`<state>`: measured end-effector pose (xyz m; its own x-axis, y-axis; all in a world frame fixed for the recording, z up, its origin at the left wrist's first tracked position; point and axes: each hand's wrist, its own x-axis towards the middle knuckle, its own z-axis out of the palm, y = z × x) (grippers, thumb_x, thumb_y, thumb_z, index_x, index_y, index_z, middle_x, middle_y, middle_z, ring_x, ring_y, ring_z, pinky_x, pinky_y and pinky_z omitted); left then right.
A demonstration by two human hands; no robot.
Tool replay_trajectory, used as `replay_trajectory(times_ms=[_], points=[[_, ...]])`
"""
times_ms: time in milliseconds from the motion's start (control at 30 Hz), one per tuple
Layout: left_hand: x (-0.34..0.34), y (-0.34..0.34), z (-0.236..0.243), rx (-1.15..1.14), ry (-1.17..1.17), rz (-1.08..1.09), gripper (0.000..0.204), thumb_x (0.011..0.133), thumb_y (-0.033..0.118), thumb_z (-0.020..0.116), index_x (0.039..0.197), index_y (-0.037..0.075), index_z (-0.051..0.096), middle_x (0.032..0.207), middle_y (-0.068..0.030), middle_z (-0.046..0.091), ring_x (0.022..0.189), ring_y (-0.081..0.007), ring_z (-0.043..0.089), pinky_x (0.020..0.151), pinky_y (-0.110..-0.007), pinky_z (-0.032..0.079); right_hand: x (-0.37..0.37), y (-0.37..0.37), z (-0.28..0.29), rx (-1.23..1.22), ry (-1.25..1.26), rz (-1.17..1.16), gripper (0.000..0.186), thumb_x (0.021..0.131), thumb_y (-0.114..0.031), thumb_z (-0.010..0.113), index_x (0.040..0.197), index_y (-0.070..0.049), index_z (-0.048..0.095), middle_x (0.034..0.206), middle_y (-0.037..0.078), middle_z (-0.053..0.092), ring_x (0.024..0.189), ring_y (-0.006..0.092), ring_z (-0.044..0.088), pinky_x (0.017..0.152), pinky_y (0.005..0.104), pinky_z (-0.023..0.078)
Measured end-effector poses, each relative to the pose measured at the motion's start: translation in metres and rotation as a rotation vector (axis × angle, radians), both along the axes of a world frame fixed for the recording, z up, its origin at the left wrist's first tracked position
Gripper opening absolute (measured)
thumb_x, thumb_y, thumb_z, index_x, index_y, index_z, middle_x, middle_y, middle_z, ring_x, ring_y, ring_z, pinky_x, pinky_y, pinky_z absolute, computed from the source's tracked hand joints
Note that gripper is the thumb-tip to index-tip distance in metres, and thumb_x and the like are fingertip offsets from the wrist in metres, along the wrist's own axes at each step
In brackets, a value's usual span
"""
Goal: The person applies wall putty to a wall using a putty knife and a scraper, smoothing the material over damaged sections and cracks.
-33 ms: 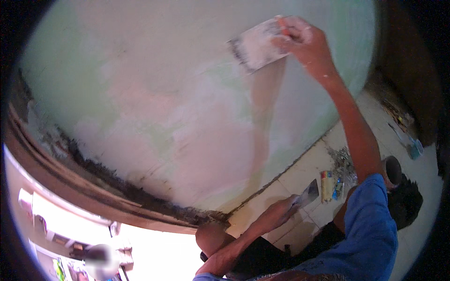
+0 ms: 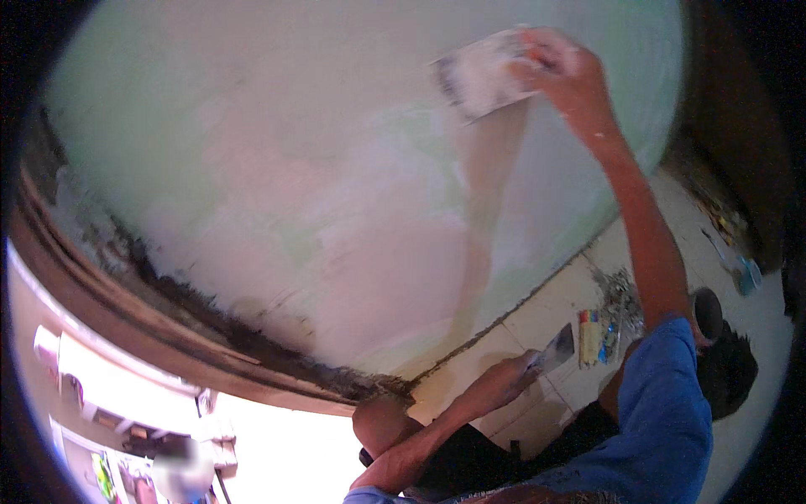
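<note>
A broad, putty-smeared spreading blade (image 2: 483, 77) lies against the green wall (image 2: 277, 126), which bears pale pinkish patches. Its orange handle is in my right hand (image 2: 564, 65), fingers closed round it, with the arm stretched up and out. Below, my left hand (image 2: 509, 380) is wrapped round a small putty knife (image 2: 556, 349), its grey metal blade pointing up and right over the tiled floor. My left forearm rests across my bent knee (image 2: 384, 428).
Beside the putty knife a yellow and red packet (image 2: 590, 338) lies near a heap of grey debris (image 2: 620, 294). A round pipe-like object (image 2: 708, 316) is by my right elbow. Farther right is a light blue container (image 2: 749, 275). A wooden frame (image 2: 151, 315) edges the wall at left.
My right hand and the spreading blade have moved slightly right along the wall. The view has also shifted a little. My left hand stays in place with the putty knife.
</note>
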<state>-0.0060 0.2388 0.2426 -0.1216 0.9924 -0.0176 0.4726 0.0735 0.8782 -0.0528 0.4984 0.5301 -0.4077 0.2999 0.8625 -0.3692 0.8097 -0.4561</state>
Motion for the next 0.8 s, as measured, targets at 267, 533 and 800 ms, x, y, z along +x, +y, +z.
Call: replay_trajectory(times_ms=[267, 533, 800], points=[[0.000, -0.003, -0.007, -0.035, 0.090, 0.027, 0.035, 0.096, 0.020, 0.050, 0.125, 0.003, 0.043, 0.098, -0.0231, 0.061, 0.091, -0.0397, 0.061, 0.080, -0.048, 0.048, 0.034, -0.027, 0.000, -0.319, 0.093, -0.085, 0.049, 0.086, -0.025, 0.069, 0.121, 0.005, 0.054, 0.107, 0.009, 0.064, 0.094, 0.0142, 0.059, 0.079, 0.0262, 0.049], [-0.005, -0.008, 0.012, -0.155, 0.020, 0.007, 0.041, 0.093, 0.020, 0.052, 0.129, 0.005, 0.041, 0.104, -0.0266, 0.059, 0.097, -0.0405, 0.059, 0.082, -0.047, 0.047, 0.009, -0.130, -0.049, -0.541, 0.102, 0.344, 0.037, 0.084, -0.010, 0.068, 0.117, 0.002, 0.055, 0.108, 0.009, 0.059, 0.090, 0.0105, 0.056, 0.070, 0.0219, 0.045], [-0.017, -0.023, -0.007, -0.145, -0.073, 0.367, 0.037, 0.098, 0.026, 0.045, 0.127, 0.003, 0.043, 0.100, -0.0239, 0.060, 0.092, -0.0385, 0.059, 0.081, -0.047, 0.045, 0.062, -0.102, -0.104, -0.835, -0.014, 0.503, 0.039, 0.087, -0.018, 0.065, 0.121, -0.003, 0.057, 0.107, 0.003, 0.055, 0.083, 0.0096, 0.052, 0.061, 0.0255, 0.042]])
